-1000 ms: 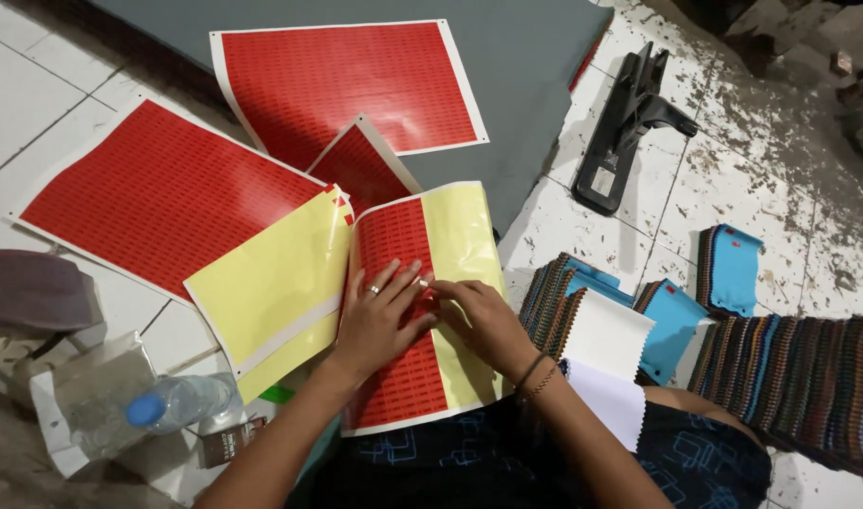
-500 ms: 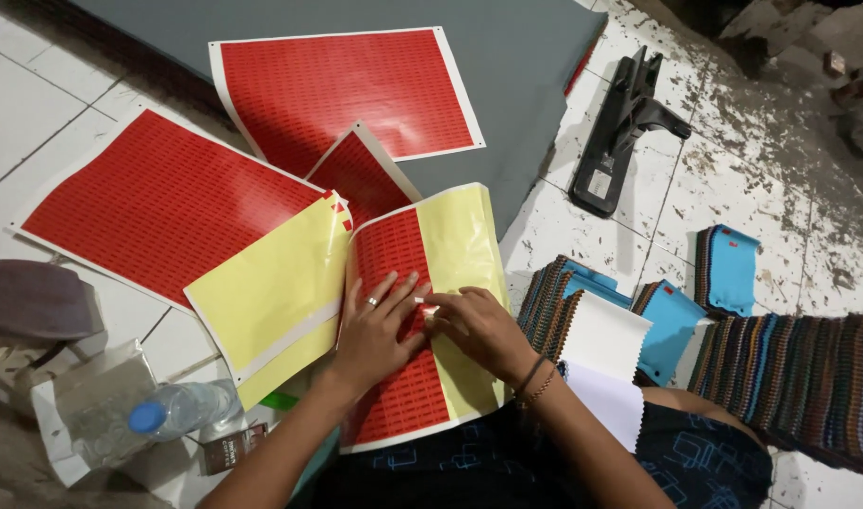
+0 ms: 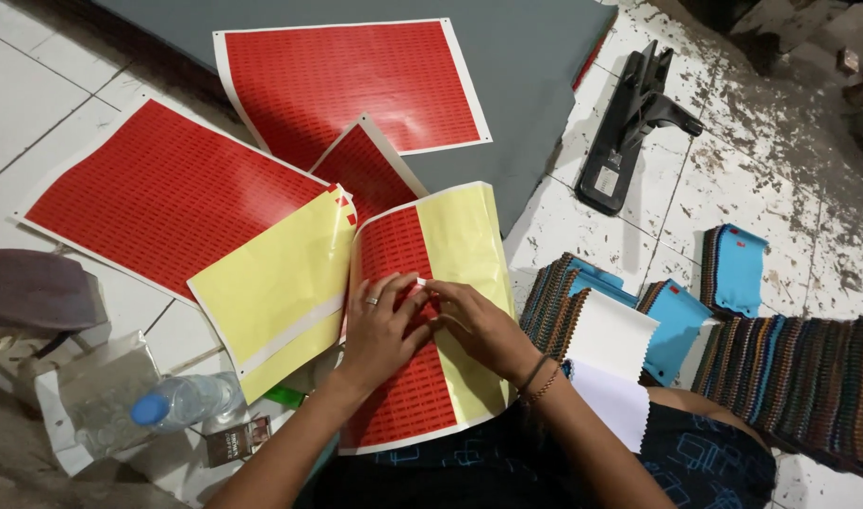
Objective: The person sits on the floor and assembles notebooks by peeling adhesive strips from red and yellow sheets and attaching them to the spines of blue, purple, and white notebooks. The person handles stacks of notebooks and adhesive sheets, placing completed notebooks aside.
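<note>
My left hand [image 3: 382, 332], a ring on one finger, presses flat on a sheet of small red stickers [image 3: 403, 396] that lies on my lap. My right hand [image 3: 473, 320] meets it at the fingertips and pinches a small red sticker lifted off the sheet. The right part of that sheet is bare yellow backing [image 3: 466, 247]. A second yellow backing sheet [image 3: 273, 287], peeled almost bare, lies just left of my hands.
Full red sticker sheets [image 3: 342, 83] [image 3: 163, 193] lie on a grey board [image 3: 535, 75] and white tiles. Striped fabric swatch cards with blue headers [image 3: 733, 273] fan out on the right. A black tool [image 3: 629, 127] is behind them. A water bottle [image 3: 182, 403] lies at lower left.
Both hands have stayed on the sticker sheet; the fingertips have shifted slightly and a small sticker corner now shows lifted between them.
</note>
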